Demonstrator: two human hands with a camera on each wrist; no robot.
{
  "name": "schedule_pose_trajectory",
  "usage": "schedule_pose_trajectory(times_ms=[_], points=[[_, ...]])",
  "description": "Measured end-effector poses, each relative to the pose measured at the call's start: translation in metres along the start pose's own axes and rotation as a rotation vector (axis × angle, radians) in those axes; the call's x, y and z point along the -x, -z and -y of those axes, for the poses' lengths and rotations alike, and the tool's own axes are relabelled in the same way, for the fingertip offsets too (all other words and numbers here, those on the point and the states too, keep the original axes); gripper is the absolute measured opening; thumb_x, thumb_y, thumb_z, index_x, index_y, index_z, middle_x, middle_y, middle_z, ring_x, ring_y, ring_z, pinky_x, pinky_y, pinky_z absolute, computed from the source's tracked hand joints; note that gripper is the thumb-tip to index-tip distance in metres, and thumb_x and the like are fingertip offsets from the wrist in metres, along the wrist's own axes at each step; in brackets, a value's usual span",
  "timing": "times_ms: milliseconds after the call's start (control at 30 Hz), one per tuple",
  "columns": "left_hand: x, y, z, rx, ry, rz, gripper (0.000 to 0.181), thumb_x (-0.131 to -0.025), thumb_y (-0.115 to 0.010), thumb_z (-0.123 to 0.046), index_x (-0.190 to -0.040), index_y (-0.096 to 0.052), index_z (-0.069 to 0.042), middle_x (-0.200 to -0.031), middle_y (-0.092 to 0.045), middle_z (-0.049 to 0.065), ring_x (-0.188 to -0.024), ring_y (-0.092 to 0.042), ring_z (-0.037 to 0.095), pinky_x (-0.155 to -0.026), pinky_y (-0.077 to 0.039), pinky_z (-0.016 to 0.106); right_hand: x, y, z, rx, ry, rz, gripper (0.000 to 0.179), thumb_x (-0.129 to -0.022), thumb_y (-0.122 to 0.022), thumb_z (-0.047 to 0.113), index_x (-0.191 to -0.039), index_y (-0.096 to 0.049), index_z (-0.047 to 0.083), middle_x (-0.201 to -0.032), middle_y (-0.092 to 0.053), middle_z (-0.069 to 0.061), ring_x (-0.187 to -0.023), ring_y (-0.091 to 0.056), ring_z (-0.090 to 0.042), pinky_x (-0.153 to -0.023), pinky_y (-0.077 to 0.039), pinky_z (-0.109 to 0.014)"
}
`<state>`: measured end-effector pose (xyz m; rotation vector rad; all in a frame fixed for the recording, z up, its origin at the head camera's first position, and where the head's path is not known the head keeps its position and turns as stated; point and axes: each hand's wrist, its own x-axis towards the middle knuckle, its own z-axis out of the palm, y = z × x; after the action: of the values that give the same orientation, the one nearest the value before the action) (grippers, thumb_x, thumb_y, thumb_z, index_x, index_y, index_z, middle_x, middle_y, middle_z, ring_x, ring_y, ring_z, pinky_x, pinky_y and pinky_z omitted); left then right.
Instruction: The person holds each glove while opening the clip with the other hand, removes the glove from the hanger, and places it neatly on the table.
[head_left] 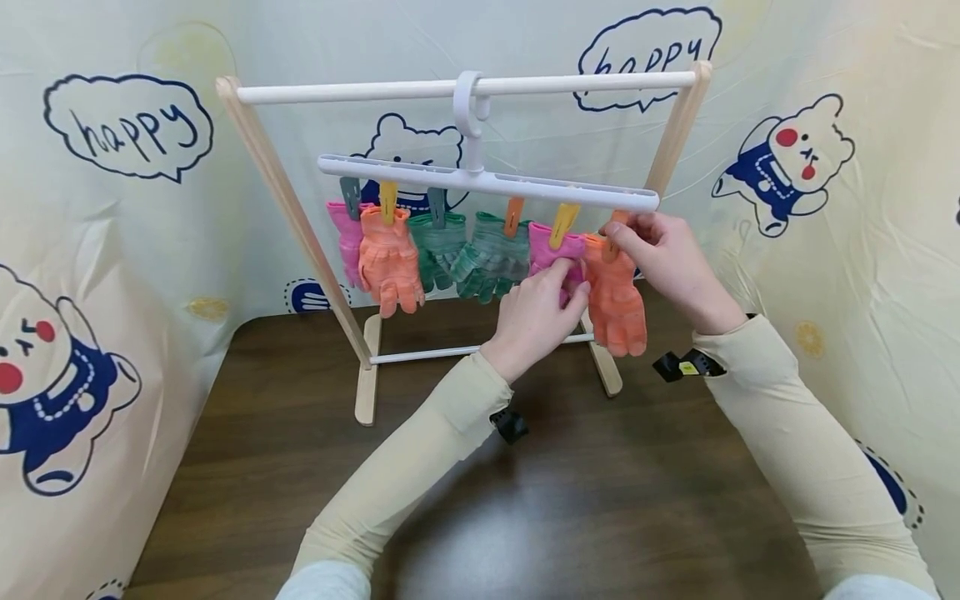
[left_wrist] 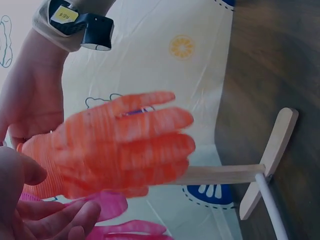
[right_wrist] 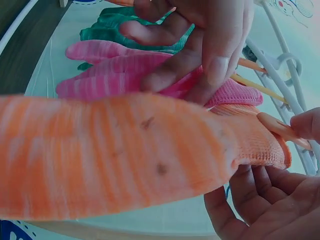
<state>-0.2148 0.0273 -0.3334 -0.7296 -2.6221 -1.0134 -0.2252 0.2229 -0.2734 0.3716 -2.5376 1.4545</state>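
Note:
My right hand (head_left: 667,254) pinches an orange clothespin (right_wrist: 277,127) at the right end of the white hanger (head_left: 555,187). The clothespin sits on the cuff of an orange glove (head_left: 617,304), which hangs fingers down. Just left of it, my left hand (head_left: 536,312) is in front of a pink glove (head_left: 553,242), its fingers loosely bent and apparently touching the fabric. A yellow clothespin (head_left: 564,225) holds that pink glove. In the left wrist view the orange glove (left_wrist: 120,145) spans the middle, with my left fingers (left_wrist: 65,220) at the lower left.
Farther left on the hanger are two green gloves (head_left: 491,254), another orange glove (head_left: 392,258) and another pink glove (head_left: 347,242), with clothespins. The hanger hooks over the white rod (head_left: 352,92) of a wooden rack (head_left: 292,217) on a dark table (head_left: 300,467). Printed cloth surrounds it.

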Motion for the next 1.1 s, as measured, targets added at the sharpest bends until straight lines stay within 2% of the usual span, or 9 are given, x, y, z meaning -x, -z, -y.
schedule_pose_trajectory(times_ms=[133, 233, 300, 367, 467, 633, 767, 967, 1100], points=[[-0.0013, -0.0014, 0.0017, 0.054, 0.007, -0.022, 0.032, -0.106, -0.057, -0.035, -0.127, -0.061, -0.012, -0.096, -0.070, 0.001, -0.067, -0.058, 0.012, -0.055, -0.049, 0.025, 0.0000, 0.0009, 0.0011, -0.003, -0.014, 0.007, 0.039, -0.106, -0.059, 0.039, -0.105, -0.069, 0.001, -0.092, -0.069, -0.001, -0.091, -0.055, -0.023, -0.074, -0.046, -0.026], [-0.0031, -0.0021, 0.0022, 0.159, 0.020, -0.001, 0.036, -0.106, -0.058, -0.033, -0.134, -0.059, -0.011, -0.112, -0.073, 0.003, -0.070, -0.060, 0.013, -0.059, -0.052, 0.024, 0.0004, 0.0019, 0.0019, -0.011, -0.034, 0.018, 0.040, -0.106, -0.059, 0.039, -0.109, -0.069, 0.001, -0.098, -0.070, -0.003, -0.094, -0.056, -0.023, -0.077, -0.048, -0.026], [-0.0043, -0.0027, 0.0025, 0.252, 0.027, 0.018, 0.037, -0.106, -0.058, -0.030, -0.138, -0.057, -0.010, -0.116, -0.073, 0.005, -0.073, -0.060, 0.014, -0.063, -0.052, 0.024, 0.0005, 0.0025, 0.0021, -0.023, -0.048, 0.027, 0.041, -0.106, -0.058, 0.040, -0.113, -0.068, 0.001, -0.104, -0.071, -0.003, -0.097, -0.057, -0.022, -0.079, -0.049, -0.025], [-0.0053, -0.0033, 0.0027, 0.351, 0.034, 0.034, 0.036, -0.106, -0.060, -0.027, -0.138, -0.057, -0.009, -0.115, -0.072, 0.006, -0.075, -0.058, 0.016, -0.066, -0.052, 0.024, 0.0002, 0.0029, 0.0018, -0.037, -0.055, 0.035, 0.041, -0.106, -0.058, 0.040, -0.115, -0.068, 0.001, -0.107, -0.071, -0.004, -0.098, -0.058, -0.022, -0.080, -0.051, -0.023], [-0.0067, -0.0045, 0.0033, 0.442, 0.027, 0.029, 0.030, -0.106, -0.061, -0.023, -0.131, -0.059, -0.007, -0.110, -0.070, 0.007, -0.077, -0.056, 0.017, -0.069, -0.050, 0.023, 0.0001, 0.0032, 0.0006, -0.065, -0.055, 0.034, 0.042, -0.106, -0.058, 0.039, -0.118, -0.067, 0.001, -0.110, -0.070, -0.005, -0.099, -0.059, -0.022, -0.081, -0.052, -0.022], [-0.0070, -0.0044, 0.0026, 0.488, 0.024, 0.007, 0.018, -0.105, -0.064, -0.021, -0.115, -0.060, -0.007, -0.096, -0.066, 0.007, -0.069, -0.054, 0.017, -0.063, -0.047, 0.023, 0.0015, 0.0033, -0.0014, -0.095, -0.041, 0.008, 0.041, -0.105, -0.060, 0.039, -0.122, -0.066, 0.002, -0.105, -0.067, -0.003, -0.096, -0.056, -0.021, -0.079, -0.051, -0.023], [-0.0059, -0.0038, 0.0018, 0.450, 0.002, -0.016, 0.014, -0.104, -0.065, -0.019, -0.111, -0.060, -0.008, -0.095, -0.068, 0.006, -0.069, -0.057, 0.017, -0.064, -0.049, 0.022, 0.0016, 0.0028, -0.0027, -0.131, -0.018, -0.012, 0.038, -0.105, -0.062, 0.038, -0.124, -0.065, 0.005, -0.103, -0.066, -0.002, -0.096, -0.056, -0.020, -0.080, -0.049, -0.024], [-0.0024, -0.0044, 0.0019, 0.262, -0.076, -0.062, 0.019, -0.103, -0.068, -0.021, -0.118, -0.066, -0.009, -0.099, -0.074, 0.004, -0.075, -0.061, 0.013, -0.067, -0.049, 0.021, 0.0009, 0.0024, -0.0044, -0.189, 0.003, -0.042, 0.035, -0.104, -0.064, 0.032, -0.130, -0.066, 0.008, -0.105, -0.067, 0.000, -0.095, -0.057, -0.017, -0.081, -0.048, -0.023], [-0.0005, -0.0038, 0.0019, 0.200, -0.095, -0.085, 0.021, -0.103, -0.068, -0.023, -0.119, -0.070, -0.010, -0.100, -0.075, 0.003, -0.071, -0.059, 0.013, -0.063, -0.047, 0.023, -0.0016, 0.0026, -0.0044, -0.255, -0.013, -0.060, 0.035, -0.103, -0.067, 0.031, -0.132, -0.066, 0.011, -0.110, -0.068, 0.000, -0.099, -0.057, -0.017, -0.086, -0.047, -0.023]])
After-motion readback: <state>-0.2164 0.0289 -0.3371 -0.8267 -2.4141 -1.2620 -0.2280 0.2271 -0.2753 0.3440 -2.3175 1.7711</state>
